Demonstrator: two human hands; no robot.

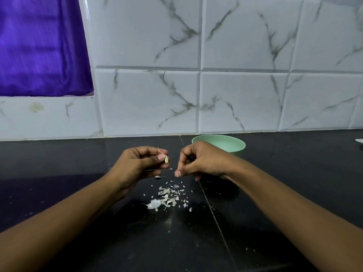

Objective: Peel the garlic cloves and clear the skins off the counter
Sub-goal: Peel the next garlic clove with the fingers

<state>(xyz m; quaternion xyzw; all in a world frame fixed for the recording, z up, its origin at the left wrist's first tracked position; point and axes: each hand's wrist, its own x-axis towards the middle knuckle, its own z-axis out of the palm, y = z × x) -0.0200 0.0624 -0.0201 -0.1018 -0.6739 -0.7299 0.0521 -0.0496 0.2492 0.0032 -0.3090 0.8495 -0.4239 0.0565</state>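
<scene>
My left hand point(137, 163) pinches a small pale garlic clove point(166, 159) between thumb and fingertips, a thin strand of skin sticking up from it. My right hand point(198, 161) hovers just to its right, fingers curled with the thumb pointing down; I cannot see anything in it. Below both hands, a scatter of white garlic skins point(169, 197) lies on the black counter point(78, 163), with a larger white piece point(154, 204) at its left edge.
A mint-green bowl point(233, 144) stands on the counter behind my right hand, close to the marble-tiled wall point(235, 95). Purple cloth point(39, 46) hangs at the upper left. A white object's corner point(359, 141) shows at the far right.
</scene>
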